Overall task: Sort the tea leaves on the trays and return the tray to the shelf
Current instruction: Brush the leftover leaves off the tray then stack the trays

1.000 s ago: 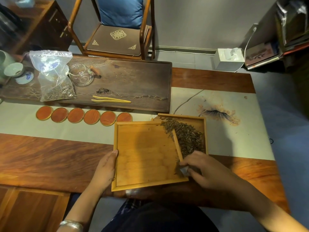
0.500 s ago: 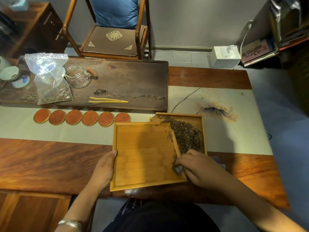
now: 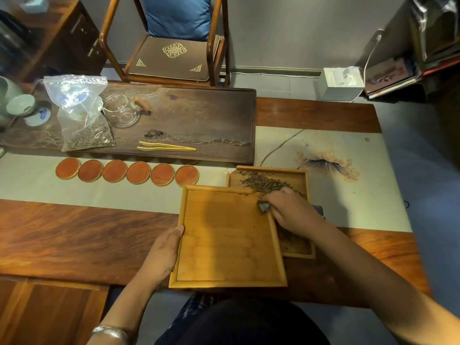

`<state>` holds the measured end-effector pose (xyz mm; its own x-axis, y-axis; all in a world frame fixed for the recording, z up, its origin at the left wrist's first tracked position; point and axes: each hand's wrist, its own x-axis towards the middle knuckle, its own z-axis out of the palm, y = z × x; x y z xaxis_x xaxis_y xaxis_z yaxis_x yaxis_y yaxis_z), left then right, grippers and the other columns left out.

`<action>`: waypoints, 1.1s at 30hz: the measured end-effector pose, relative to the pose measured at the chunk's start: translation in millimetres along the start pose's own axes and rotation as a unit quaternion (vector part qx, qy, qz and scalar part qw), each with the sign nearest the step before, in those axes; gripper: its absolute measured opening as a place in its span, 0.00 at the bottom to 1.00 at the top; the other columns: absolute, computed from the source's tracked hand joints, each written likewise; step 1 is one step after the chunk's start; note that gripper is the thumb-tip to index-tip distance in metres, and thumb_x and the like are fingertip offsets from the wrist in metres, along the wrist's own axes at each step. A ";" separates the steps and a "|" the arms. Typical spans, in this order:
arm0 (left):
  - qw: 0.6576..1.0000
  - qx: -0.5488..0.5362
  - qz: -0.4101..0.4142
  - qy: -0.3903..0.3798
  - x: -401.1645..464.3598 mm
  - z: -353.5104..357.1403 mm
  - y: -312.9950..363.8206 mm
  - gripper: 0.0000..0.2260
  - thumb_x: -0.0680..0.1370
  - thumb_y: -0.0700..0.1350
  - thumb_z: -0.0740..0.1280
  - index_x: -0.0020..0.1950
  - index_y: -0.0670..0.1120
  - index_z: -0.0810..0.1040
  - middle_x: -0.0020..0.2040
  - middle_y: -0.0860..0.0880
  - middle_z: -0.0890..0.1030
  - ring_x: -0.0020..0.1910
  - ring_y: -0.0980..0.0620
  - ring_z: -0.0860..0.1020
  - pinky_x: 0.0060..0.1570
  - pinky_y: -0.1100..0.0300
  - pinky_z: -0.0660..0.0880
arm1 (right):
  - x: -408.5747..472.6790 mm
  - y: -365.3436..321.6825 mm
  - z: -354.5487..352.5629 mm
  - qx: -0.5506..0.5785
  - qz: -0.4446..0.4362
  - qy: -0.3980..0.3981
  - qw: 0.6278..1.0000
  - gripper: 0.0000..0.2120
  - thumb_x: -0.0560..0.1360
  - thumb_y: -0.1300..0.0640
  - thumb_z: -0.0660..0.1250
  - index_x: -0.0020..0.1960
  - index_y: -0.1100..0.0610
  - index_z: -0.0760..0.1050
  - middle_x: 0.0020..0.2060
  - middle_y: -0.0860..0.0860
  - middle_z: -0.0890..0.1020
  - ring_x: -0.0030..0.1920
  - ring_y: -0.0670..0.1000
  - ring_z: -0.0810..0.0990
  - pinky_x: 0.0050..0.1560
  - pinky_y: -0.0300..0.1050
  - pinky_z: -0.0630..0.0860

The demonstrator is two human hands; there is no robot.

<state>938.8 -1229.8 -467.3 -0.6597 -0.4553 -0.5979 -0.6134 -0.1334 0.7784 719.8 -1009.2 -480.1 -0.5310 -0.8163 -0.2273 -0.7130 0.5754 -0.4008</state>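
Observation:
An empty light wooden tray (image 3: pixel 224 240) lies at the table's near edge, its right side overlapping a second tray (image 3: pixel 305 175). Dark tea leaves (image 3: pixel 263 183) are heaped at the far end of that second tray. My left hand (image 3: pixel 161 252) grips the left rim of the empty tray, thumb on top. My right hand (image 3: pixel 286 212) reaches over the empty tray's right rim near its far corner and pinches a small dark grey piece (image 3: pixel 262 207), right beside the leaves.
A dark tea board (image 3: pixel 199 115) at the back carries a plastic bag of tea (image 3: pixel 82 115), a glass pitcher (image 3: pixel 123 113) and bamboo tongs (image 3: pixel 165 146). Several round coasters (image 3: pixel 127 170) line the cloth runner (image 3: pixel 348 195). A chair (image 3: pixel 174 56) stands behind.
My right hand has swept forward along the empty tray's right rim, from its near end to its far corner, pushing the leaves into the far end of the second tray. My left hand stayed put.

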 end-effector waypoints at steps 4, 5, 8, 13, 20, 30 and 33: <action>1.000 0.007 0.004 -0.009 0.2 0.6 0.6 0.14 0.83 0.48 0.55 0.53 0.49 0.79 0.40 0.54 0.85 0.38 0.62 0.82 0.33 0.75 0.73 | 0.6 3.3 -3.3 0.026 0.052 0.026 0.998 0.12 0.79 0.57 0.58 0.60 0.52 0.74 0.53 0.48 0.79 0.56 0.51 0.71 0.52 0.47 0.74; 1.000 0.009 0.008 -0.009 0.2 0.8 0.8 0.13 0.83 0.48 0.54 0.53 0.49 0.79 0.41 0.55 0.85 0.38 0.63 0.82 0.32 0.75 0.72 | -2.2 1.0 -5.3 0.032 0.055 0.043 0.997 0.12 0.79 0.57 0.59 0.61 0.52 0.74 0.54 0.48 0.79 0.56 0.50 0.70 0.53 0.46 0.73; 1.000 0.014 0.012 -0.010 1.2 1.4 0.6 0.13 0.83 0.49 0.54 0.53 0.49 0.78 0.40 0.60 0.85 0.38 0.64 0.81 0.32 0.77 0.72 | -18.3 -18.1 -9.7 0.057 0.023 0.089 0.994 0.15 0.78 0.59 0.61 0.64 0.51 0.73 0.57 0.47 0.78 0.57 0.47 0.70 0.53 0.40 0.70; 1.000 0.004 0.005 -0.009 3.5 2.9 0.0 0.14 0.83 0.48 0.54 0.51 0.48 0.79 0.38 0.59 0.85 0.36 0.63 0.82 0.31 0.75 0.72 | -51.4 -66.2 8.6 0.096 -0.047 0.044 0.993 0.16 0.78 0.59 0.62 0.65 0.50 0.72 0.59 0.45 0.77 0.58 0.46 0.70 0.54 0.37 0.69; 1.000 0.009 0.011 0.000 0.8 4.3 -3.9 0.16 0.83 0.47 0.53 0.45 0.47 0.79 0.35 0.57 0.84 0.32 0.63 0.81 0.30 0.74 0.73 | -46.4 -61.1 27.7 0.101 0.035 0.064 0.992 0.14 0.79 0.57 0.60 0.64 0.51 0.72 0.58 0.45 0.77 0.57 0.47 0.69 0.53 0.38 0.68; 1.000 0.019 0.016 -0.011 -3.1 8.9 -6.3 0.15 0.83 0.47 0.54 0.46 0.46 0.80 0.36 0.58 0.85 0.34 0.64 0.81 0.31 0.75 0.72 | -3.3 -31.4 22.3 0.078 0.147 0.090 0.982 0.14 0.80 0.57 0.58 0.64 0.54 0.72 0.56 0.50 0.77 0.56 0.51 0.70 0.55 0.45 0.71; 0.999 0.026 0.026 -0.009 -2.6 10.3 -4.5 0.15 0.83 0.48 0.55 0.47 0.47 0.80 0.37 0.53 0.84 0.35 0.64 0.80 0.32 0.76 0.71 | 0.2 -36.6 12.3 0.098 0.176 0.144 0.969 0.15 0.80 0.58 0.58 0.65 0.57 0.72 0.57 0.52 0.77 0.59 0.52 0.70 0.58 0.46 0.69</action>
<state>938.8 -1219.0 -471.3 -0.6987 -0.4439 -0.5610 -0.5999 -0.0638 0.7975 751.5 -1031.1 -476.4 -0.8514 -0.5069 -0.1345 -0.3786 0.7715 -0.5113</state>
